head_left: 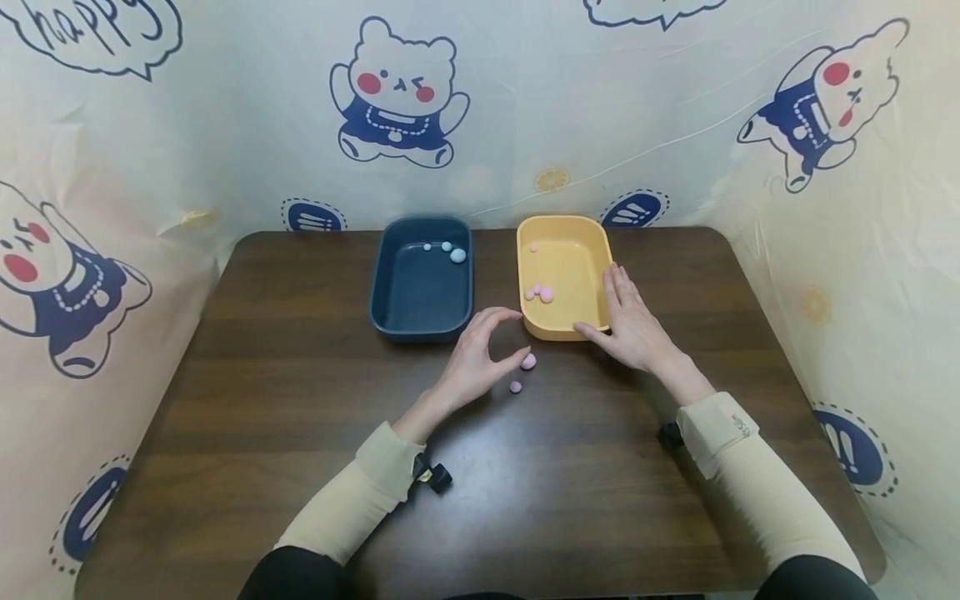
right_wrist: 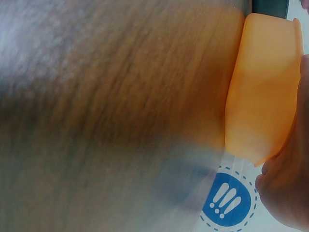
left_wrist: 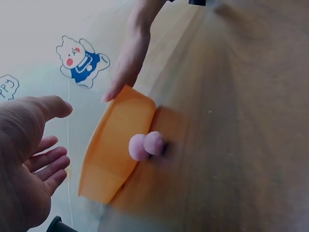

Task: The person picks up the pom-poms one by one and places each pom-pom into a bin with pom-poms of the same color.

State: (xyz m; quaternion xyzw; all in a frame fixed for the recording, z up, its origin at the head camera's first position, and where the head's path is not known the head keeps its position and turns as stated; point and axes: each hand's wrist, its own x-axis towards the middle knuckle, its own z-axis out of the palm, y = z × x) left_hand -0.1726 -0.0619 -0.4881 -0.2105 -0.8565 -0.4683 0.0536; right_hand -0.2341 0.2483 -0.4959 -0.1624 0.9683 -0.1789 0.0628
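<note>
My left hand hovers by the near left corner of the yellow tray, its thumb and fingers spread apart with nothing between them. Just beyond the thumb a pink ball lies on the table, and a smaller pink ball lies nearer me. In the left wrist view the two pink balls overlap in front of the tray's side. With fingers extended, my right hand rests against the tray's right rim, the thumb at its near edge. Several pink balls sit inside the tray.
To the left of the yellow tray stands a dark blue tray with three pale blue balls near its far right corner. Both trays are near the back edge of the brown wooden table. A printed cloth hangs behind and at the sides.
</note>
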